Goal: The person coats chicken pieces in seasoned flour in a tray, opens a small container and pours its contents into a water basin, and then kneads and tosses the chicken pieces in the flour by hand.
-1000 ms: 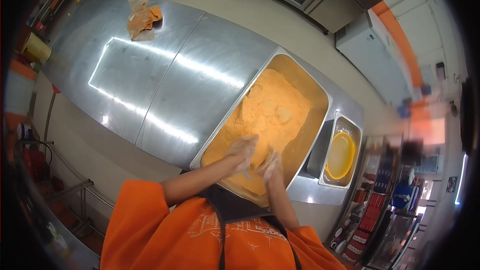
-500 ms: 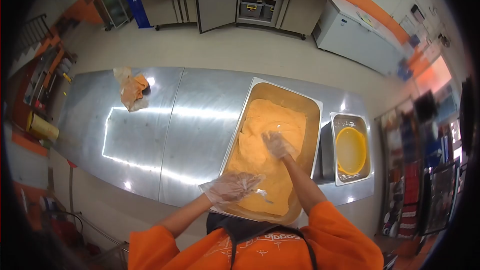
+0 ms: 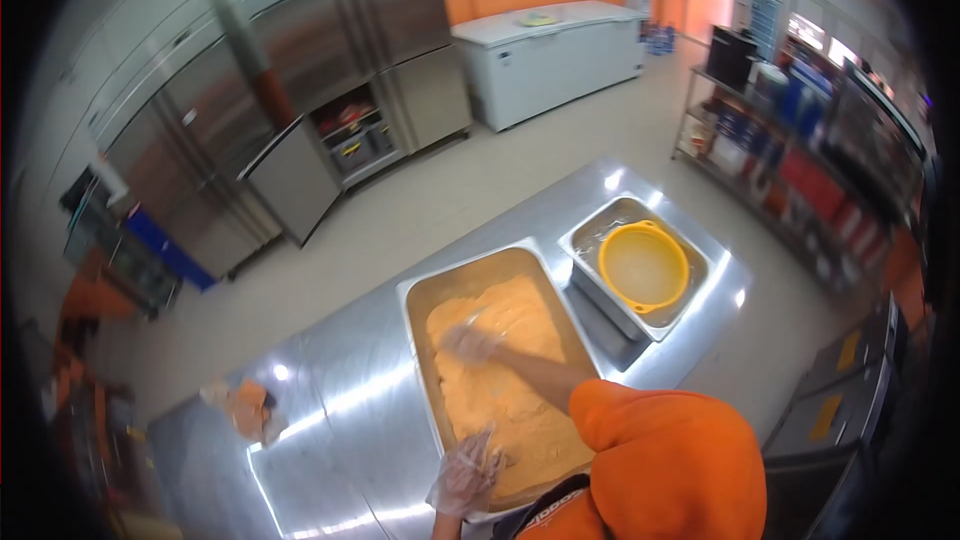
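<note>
A deep steel pan [image 3: 408, 325] holds a bed of orange powder [image 3: 520, 315], uneven and ridged on top. My right hand [image 3: 470, 343], in a clear plastic glove, reaches across to the far left part of the powder and touches it. Its fingers are smeared and partly lost against the powder. Over the pan's near left rim is my left hand [image 3: 466, 472], gloved too, its fingers apart above the powder, nothing evident in its grasp.
Right of the pan, a smaller steel pan [image 3: 655, 332] holds a round yellow sieve [image 3: 643, 265]. A crumpled plastic bag with orange residue [image 3: 248, 410] lies left on the steel table [image 3: 345, 360]. Beyond stand a fridge with an open door [image 3: 295, 180], a chest freezer [image 3: 555, 60] and a loaded shelf rack [image 3: 780, 165].
The view has swung right and tilted. My right hand has moved toward the left side of the powder. My left hand remains by the near left rim.
</note>
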`<state>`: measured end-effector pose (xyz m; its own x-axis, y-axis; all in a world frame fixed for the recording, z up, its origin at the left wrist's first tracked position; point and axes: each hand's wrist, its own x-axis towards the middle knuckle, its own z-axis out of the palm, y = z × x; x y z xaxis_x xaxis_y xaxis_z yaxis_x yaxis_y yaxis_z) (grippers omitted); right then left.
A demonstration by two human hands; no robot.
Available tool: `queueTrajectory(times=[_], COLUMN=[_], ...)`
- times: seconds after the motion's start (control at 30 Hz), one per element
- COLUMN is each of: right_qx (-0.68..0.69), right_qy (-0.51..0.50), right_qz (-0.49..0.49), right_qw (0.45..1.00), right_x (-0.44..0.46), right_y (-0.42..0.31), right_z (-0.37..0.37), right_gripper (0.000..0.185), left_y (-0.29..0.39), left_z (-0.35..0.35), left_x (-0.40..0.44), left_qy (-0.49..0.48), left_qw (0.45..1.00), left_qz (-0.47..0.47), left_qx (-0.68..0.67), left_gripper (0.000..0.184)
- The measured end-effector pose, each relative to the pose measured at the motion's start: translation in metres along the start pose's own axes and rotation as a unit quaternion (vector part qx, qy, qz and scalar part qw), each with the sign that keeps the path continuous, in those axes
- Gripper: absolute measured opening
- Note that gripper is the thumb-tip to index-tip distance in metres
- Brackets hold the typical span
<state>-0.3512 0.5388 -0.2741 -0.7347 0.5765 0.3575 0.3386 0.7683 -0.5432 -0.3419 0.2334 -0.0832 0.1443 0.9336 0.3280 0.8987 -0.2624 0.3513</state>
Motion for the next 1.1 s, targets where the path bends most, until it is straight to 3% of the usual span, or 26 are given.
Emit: queueTrajectory(times=[0.03,0.07,0.1,0.13,0.2,0.23,0.27,0.3,0.37,0.43,0.5,0.57,0.63,0.67,0.7,0.77,0.83,0.9,1.0,1.1], right_qx=[0.064,0.067,0.076,0.112,0.117,0.124,0.127,0.127,0.118,0.098,0.034,-0.038,-0.054,-0.057,-0.167,-0.215,-0.208,-0.165,-0.018,0.129], right_qy=[0.002,-0.087,-0.177,-0.323,-0.243,-0.274,-0.314,-0.35,-0.408,-0.434,-0.398,-0.289,-0.192,-0.189,-0.266,-0.209,-0.379,-0.274,-0.332,-0.311], right_qz=[-0.039,-0.085,-0.127,0.018,-0.246,-0.267,-0.251,-0.232,-0.18,-0.113,-0.03,0.081,0.155,0.159,0.148,0.111,0.093,0.026,0.153,0.313], right_qw=[0.997,0.99,0.973,0.94,0.931,0.916,0.907,0.899,0.887,0.888,0.916,0.953,0.968,0.967,0.938,0.947,0.897,0.947,0.931,0.888], right_x=[-0.006,-0.011,-0.016,-0.03,-0.057,-0.076,-0.095,-0.112,-0.142,-0.155,-0.143,-0.109,-0.072,-0.069,-0.071,-0.104,-0.123,-0.173,-0.207,-0.237], right_y=[-0.016,-0.026,-0.036,-0.044,-0.051,-0.058,-0.063,-0.066,-0.067,-0.064,-0.063,-0.063,-0.037,-0.021,-0.008,0.035,-0.018,0.001,-0.02,-0.033], right_z=[0.027,0.025,0.023,0.021,0.04,0.037,0.022,0.008,-0.027,-0.071,-0.122,-0.171,-0.185,-0.173,-0.159,-0.095,-0.134,-0.089,-0.105,-0.109], right_gripper=[0.038,0.035,0.033,0.047,0.038,0.037,0.037,0.037,0.038,0.039,0.041,0.044,0.034,0.034,0.03,0.021,0.015,0.007,0.011,0.016], left_y=[0.006,0.008,0.007,0.008,0.016,0.032,0.041,0.041,0.037,0.035,0.036,0.039,0.042,0.044,0.046,0.046,0.047,0.051,0.053,0.052], left_z=[-0.006,-0.008,-0.004,0.003,0.004,-0.004,-0.007,-0.006,-0.009,-0.007,-0.002,0.001,0.007,0.011,0.015,0.02,0.02,0.02,0.019,0.018], left_x=[0.004,0.005,0.006,0.007,0.005,0.003,0.004,0.01,0.02,0.018,0.02,0.022,0.025,0.026,0.029,0.03,0.027,0.019,0.01,0.006], left_qy=[-0.018,-0.04,-0.047,-0.016,0.01,-0.093,-0.194,-0.196,-0.043,0.026,0.044,0.044,0.031,0.02,0.007,-0.019,-0.047,-0.074,-0.112,-0.129], left_qw=[0.999,0.994,0.995,0.995,0.996,0.977,0.927,0.93,0.984,0.99,0.985,0.979,0.969,0.962,0.951,0.921,0.889,0.865,0.838,0.834], left_qz=[-0.047,-0.097,-0.077,-0.082,-0.074,-0.191,-0.303,-0.293,-0.169,-0.131,-0.15,-0.182,-0.22,-0.244,-0.272,-0.332,-0.373,-0.385,-0.385,-0.379], left_qx=[-0.02,-0.039,-0.044,-0.046,-0.055,0.021,0.102,0.099,-0.022,-0.055,-0.069,-0.08,-0.104,-0.121,-0.146,-0.203,-0.262,-0.314,-0.37,-0.38], left_gripper=[0.049,0.048,0.048,0.041,0.036,0.036,0.039,0.039,0.042,0.042,0.042,0.042,0.042,0.042,0.041,0.041,0.041,0.041,0.041,0.041])
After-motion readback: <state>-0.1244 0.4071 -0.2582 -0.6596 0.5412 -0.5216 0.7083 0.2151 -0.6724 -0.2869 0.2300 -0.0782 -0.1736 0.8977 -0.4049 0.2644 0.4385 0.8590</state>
